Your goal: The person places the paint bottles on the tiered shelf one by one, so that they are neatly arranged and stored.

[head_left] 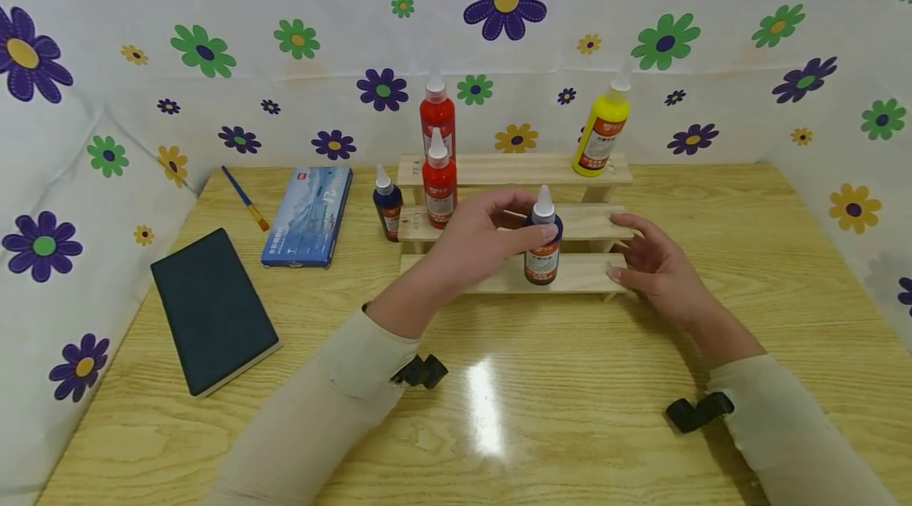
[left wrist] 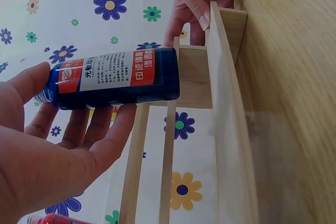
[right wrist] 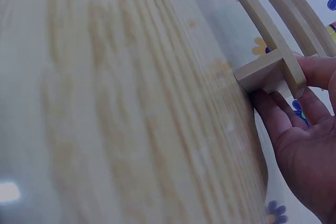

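My left hand [head_left: 484, 241] grips a dark blue stamp ink bottle [left wrist: 118, 80] with a white pointed cap, thumb and fingers round its upper part. In the head view this bottle is upright in front of the lower shelves of a stepped wooden rack [head_left: 492, 280]; in the left wrist view its base is off the shelf boards. My right hand [head_left: 666, 272] holds the right end of the rack, its thumb on the lowest shelf and a finger at the middle one.
Two red bottles [head_left: 439, 185] stand at the rack's left, on the top and middle shelves. A yellow bottle [head_left: 602, 134] is at the top right. Left of the rack are a small dark blue bottle [head_left: 389, 209], a blue box [head_left: 306, 217], a paintbrush [head_left: 245, 199] and a dark notebook [head_left: 214, 312].
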